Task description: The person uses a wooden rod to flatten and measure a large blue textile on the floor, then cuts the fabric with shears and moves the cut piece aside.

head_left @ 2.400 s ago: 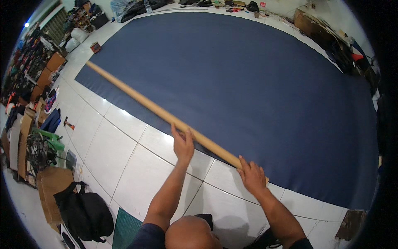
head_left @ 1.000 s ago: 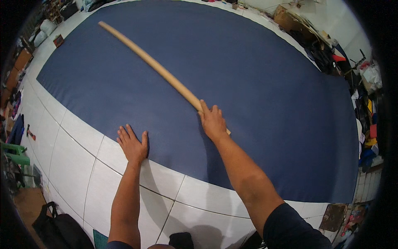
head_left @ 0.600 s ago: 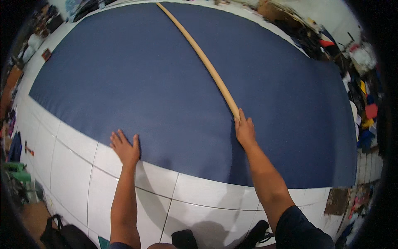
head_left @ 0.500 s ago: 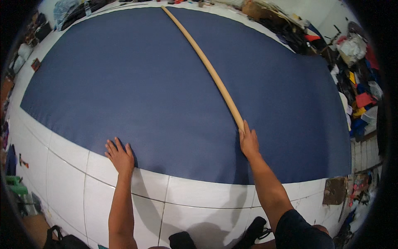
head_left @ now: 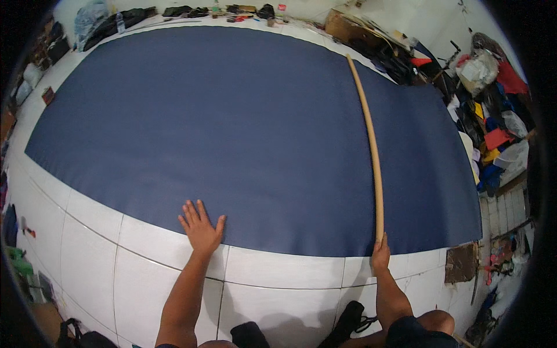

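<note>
A large dark blue sheet (head_left: 220, 116) of smooth material lies spread over white floor tiles. Across its right part runs a long light-brown tube or pole (head_left: 372, 145), from the far edge to the near edge. My right hand (head_left: 380, 256) is wrapped round the near end of this pole, at the sheet's near edge. Palm down, my left hand (head_left: 200, 226) lies on the near edge of the sheet with its fingers spread. Nothing is in the left hand.
Cardboard and black bags (head_left: 365, 37) are heaped at the far right. A pile of plastic bags and coloured scraps (head_left: 493, 122) lines the right side. A clear bottle (head_left: 120, 22) stands beyond the far left edge. A brown square plate (head_left: 462, 262) lies near the right corner.
The pole has swung and shifted to the right, and its near end has come toward me with my right hand. My left hand has moved a little right along the sheet's edge.
</note>
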Demonstrator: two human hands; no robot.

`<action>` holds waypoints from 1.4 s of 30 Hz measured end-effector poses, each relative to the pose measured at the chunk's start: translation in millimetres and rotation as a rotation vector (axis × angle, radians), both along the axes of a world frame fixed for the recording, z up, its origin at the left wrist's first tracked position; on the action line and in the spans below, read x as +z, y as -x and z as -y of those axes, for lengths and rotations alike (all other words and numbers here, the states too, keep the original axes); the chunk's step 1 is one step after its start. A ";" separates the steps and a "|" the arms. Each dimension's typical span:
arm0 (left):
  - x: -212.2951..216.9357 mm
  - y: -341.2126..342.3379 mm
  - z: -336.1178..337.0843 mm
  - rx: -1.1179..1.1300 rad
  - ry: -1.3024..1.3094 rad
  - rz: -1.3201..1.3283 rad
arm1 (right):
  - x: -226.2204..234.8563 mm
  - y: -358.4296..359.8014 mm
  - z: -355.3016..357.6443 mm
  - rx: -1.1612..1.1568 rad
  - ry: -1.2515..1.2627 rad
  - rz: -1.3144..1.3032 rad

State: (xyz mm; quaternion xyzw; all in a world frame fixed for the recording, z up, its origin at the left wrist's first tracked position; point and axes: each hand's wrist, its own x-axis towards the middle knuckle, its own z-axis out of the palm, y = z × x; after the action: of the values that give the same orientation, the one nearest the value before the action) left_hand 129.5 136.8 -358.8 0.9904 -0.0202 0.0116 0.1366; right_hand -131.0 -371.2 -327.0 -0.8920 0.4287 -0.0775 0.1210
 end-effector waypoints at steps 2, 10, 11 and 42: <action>-0.1 -0.9 1.3 -0.018 0.003 0.031 | 6.9 -15.4 -11.9 -0.008 -0.078 0.141; -1.5 4.2 -0.9 -0.027 0.008 0.086 | 26.4 -88.0 -105.2 0.374 -0.082 0.021; -2.3 4.7 -3.2 -0.026 0.001 0.091 | 34.6 -109.4 -120.9 0.426 -0.103 -0.022; 14.3 106.8 -163.6 0.745 0.249 0.059 | 20.3 -91.2 -200.4 0.695 0.100 -0.258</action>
State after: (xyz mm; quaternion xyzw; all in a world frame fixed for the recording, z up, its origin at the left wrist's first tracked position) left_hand 22.7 300.4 -344.5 0.9050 0.3381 0.0914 0.2414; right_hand -39.8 -170.7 -306.6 -0.9915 0.1076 0.0603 0.0412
